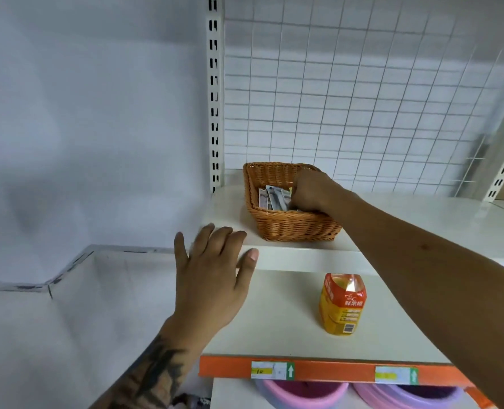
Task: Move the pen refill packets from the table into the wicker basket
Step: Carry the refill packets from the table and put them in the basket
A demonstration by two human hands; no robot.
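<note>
A brown wicker basket (289,225) stands on the upper white shelf (421,225), near its left end. Several pen refill packets (274,197) lie inside it. My right hand (311,191) reaches over the basket's right rim and down into it, fingers curled among the packets; whether it grips one I cannot tell. My left hand (215,267) rests with straight fingers on the front left edge of the upper shelf, holding nothing.
An orange and yellow drink carton (340,305) stands on the lower shelf (274,320), which has an orange price strip (333,371). Pink and purple bowls (303,394) sit below. A white wire grid (362,98) backs the shelves. A slotted upright (215,93) rises at left.
</note>
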